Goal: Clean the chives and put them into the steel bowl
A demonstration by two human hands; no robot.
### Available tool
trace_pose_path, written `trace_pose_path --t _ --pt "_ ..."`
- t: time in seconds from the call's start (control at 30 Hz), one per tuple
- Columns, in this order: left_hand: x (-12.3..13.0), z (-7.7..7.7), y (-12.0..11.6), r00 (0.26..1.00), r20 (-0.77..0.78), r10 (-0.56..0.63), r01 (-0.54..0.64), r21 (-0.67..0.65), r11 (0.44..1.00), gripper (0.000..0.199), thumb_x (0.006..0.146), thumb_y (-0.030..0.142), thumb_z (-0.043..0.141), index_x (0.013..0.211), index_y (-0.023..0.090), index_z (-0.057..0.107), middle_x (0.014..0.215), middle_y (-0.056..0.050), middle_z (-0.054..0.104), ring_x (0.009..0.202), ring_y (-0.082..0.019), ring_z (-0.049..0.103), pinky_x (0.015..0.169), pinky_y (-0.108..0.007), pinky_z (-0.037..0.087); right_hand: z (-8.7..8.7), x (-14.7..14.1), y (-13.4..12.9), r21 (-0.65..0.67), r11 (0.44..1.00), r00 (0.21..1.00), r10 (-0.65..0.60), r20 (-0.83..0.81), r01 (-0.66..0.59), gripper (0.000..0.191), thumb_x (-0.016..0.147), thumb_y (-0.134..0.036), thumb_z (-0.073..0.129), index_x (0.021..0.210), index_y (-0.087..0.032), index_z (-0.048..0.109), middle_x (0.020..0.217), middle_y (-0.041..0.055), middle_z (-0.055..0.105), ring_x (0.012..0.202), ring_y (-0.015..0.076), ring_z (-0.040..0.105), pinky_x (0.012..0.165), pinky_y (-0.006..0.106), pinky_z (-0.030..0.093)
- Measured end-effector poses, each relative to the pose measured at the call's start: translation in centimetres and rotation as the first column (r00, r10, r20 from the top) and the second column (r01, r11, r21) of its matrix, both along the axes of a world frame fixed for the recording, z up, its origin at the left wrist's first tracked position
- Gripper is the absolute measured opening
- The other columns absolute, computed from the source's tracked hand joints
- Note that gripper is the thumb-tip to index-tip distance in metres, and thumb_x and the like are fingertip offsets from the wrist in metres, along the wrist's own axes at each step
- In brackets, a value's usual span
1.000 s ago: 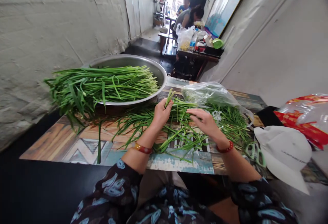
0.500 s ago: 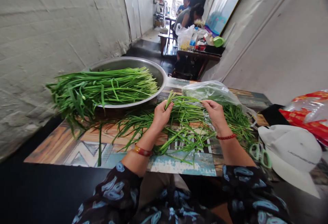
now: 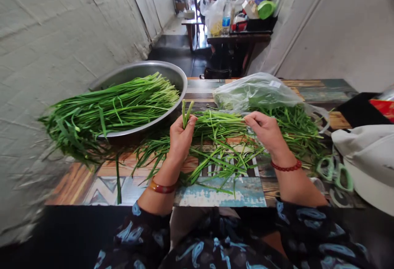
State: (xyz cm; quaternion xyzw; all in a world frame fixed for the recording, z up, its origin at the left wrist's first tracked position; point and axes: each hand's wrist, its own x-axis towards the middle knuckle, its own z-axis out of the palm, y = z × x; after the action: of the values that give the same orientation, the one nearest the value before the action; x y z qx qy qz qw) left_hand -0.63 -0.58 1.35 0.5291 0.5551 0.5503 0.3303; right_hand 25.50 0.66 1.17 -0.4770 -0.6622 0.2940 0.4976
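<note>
My left hand (image 3: pixel 180 142) is closed around a small bunch of garlic chives (image 3: pixel 186 111), their pale cut ends poking up above the fist. To the right, my right hand (image 3: pixel 266 131) pinches the end of a chive between thumb and fingers, just over the heap. Loose garlic chives (image 3: pixel 220 154) lie scattered on the table between and below both hands. At the left, a big metal basin (image 3: pixel 184 92) holds a thick pile of chives (image 3: pixel 129 103), leaves hanging over its near left rim.
Behind my right hand lies a clear plastic bag (image 3: pixel 261 90) with greens inside. Green-handled scissors (image 3: pixel 343 176) and a white cap (image 3: pixel 366 150) are at the right of the patterned table (image 3: pixel 221 191). A second table (image 3: pixel 240 39) with a bottle and bags stands ahead, a person beyond it.
The view has tilted down and come closer to the table. My hands are slightly farther apart, and the stalks in my left hand now point more upright.
</note>
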Motion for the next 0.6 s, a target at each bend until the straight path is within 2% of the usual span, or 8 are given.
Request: trace_pose_path --t 0.13,0.23,0.3,0.37,0.47,0.53,0.57,0.6 --pt "0.5 0.5 -0.3 0.997 -0.054 -0.051 0.051 0.013 0.999 0.026 0.082 0.044 0.068 0.084 0.018 0.065 0.062 0.004 0.049 0.059 -0.010 0.044 0.056 -0.022 0.038 1.3 -0.7 -0.8 0.163 0.986 0.987 0.017 0.158 -0.043 0.023 0.091 -0.038 0.061 0.078 -0.021 0.071 0.076 0.0025 0.068 0.072 0.0161 0.061 0.070 0.031 0.047" --pt "0.8 0.3 -0.3 0.985 -0.153 -0.086 0.082 -0.028 0.996 0.024 0.076 0.040 0.072 0.078 0.017 0.065 0.062 0.004 0.050 0.060 -0.010 0.043 0.059 -0.023 0.037 1.5 -1.6 -1.3 0.181 0.972 0.976 0.114 0.184 -0.147 0.017 0.091 -0.032 0.062 0.082 -0.022 0.073 0.079 0.0032 0.071 0.073 0.0161 0.062 0.069 0.031 0.049" --pt "0.8 0.0 -0.2 0.986 -0.143 -0.082 0.076 -0.047 0.996 0.025 0.077 0.040 0.069 0.073 0.016 0.062 0.061 0.004 0.049 0.058 -0.009 0.041 0.057 -0.023 0.035 1.3 -1.6 -1.3 0.176 0.973 0.976 0.119 0.181 -0.151 0.014 0.089 -0.029 0.064 0.084 -0.022 0.074 0.081 0.0034 0.071 0.073 0.0158 0.062 0.067 0.030 0.049" --pt "0.5 -0.2 -0.1 0.998 -0.048 -0.047 0.045 -0.049 0.998 0.026 0.079 0.041 0.067 0.074 0.017 0.062 0.058 0.005 0.044 0.053 -0.008 0.036 0.051 -0.022 0.030 1.0 -1.1 -1.0 0.174 0.983 0.986 0.023 0.165 -0.052 0.012 0.088 -0.028 0.066 0.084 -0.022 0.075 0.082 0.0034 0.071 0.070 0.0154 0.061 0.064 0.029 0.047" --pt "0.0 0.2 -0.1 0.992 0.122 -0.009 0.012 -0.030 0.999 0.028 0.080 0.045 0.068 0.083 0.018 0.063 0.054 0.008 0.035 0.047 -0.007 0.027 0.046 -0.021 0.022 0.3 -0.1 -0.2 0.164 0.972 0.975 -0.190 0.118 0.170 0.011 0.085 -0.027 0.066 0.085 -0.022 0.077 0.082 0.0035 0.071 0.067 0.0146 0.059 0.062 0.028 0.046" --pt "-0.2 1.0 -0.4 0.988 0.107 -0.108 0.110 -0.017 0.994 0.027 0.079 0.044 0.070 0.080 0.017 0.064 0.055 0.007 0.039 0.048 -0.007 0.031 0.047 -0.021 0.025 -0.1 0.3 0.4 0.143 0.958 0.961 -0.264 0.089 0.250 0.012 0.083 -0.026 0.066 0.085 -0.021 0.077 0.082 0.0038 0.071 0.066 0.0143 0.058 0.063 0.028 0.046" --pt "-0.2 1.4 -0.5 0.973 0.041 -0.225 0.226 -0.029 0.974 0.026 0.078 0.042 0.072 0.077 0.017 0.065 0.057 0.005 0.045 0.051 -0.008 0.036 0.050 -0.022 0.030 -0.2 0.3 0.5 0.127 0.957 0.959 -0.272 0.074 0.262 0.012 0.083 -0.026 0.067 0.085 -0.021 0.077 0.082 0.0036 0.071 0.065 0.0140 0.057 0.063 0.028 0.046" --pt "-0.1 1.9 -0.7 0.925 -0.046 -0.377 0.374 -0.067 0.925 0.026 0.077 0.040 0.072 0.073 0.016 0.066 0.060 0.003 0.051 0.055 -0.009 0.042 0.054 -0.022 0.035 -0.3 0.3 0.7 0.103 0.960 0.962 -0.268 0.054 0.261 0.012 0.082 -0.026 0.066 0.085 -0.021 0.077 0.080 0.0032 0.070 0.063 0.0135 0.056 0.061 0.027 0.045"
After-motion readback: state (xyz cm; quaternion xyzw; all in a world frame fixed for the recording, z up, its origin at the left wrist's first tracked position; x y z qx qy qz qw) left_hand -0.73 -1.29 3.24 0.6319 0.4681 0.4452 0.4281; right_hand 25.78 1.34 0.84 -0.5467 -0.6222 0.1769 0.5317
